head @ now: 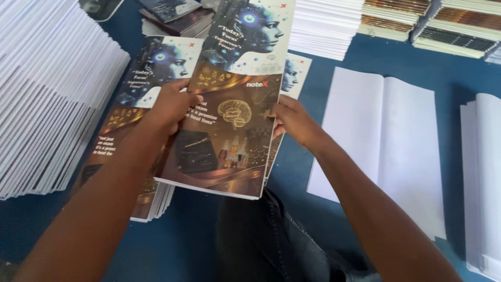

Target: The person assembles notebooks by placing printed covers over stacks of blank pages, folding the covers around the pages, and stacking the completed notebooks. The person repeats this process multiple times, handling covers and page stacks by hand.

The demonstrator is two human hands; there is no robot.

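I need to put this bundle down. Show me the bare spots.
Bare blue surface lies between the held covers and the open white sheets, with a narrower strip between those sheets and the right-hand white stack. The left is crowded: fanned white stacks abut the cover pile.

Surface: a dark blue floor covering [323,172] carries everything around my knee.
Far left: a tall slanted stack of white paper blocks [47,94] lies on it.
In front of me: a pile of printed covers [138,156] rests flat on it.
Right: an open white folded sheet [386,136] lies flat, just beside another white stack [482,183].
Top: more white stacks [323,26] and brown-edged bundles [417,21] sit along the far edge.
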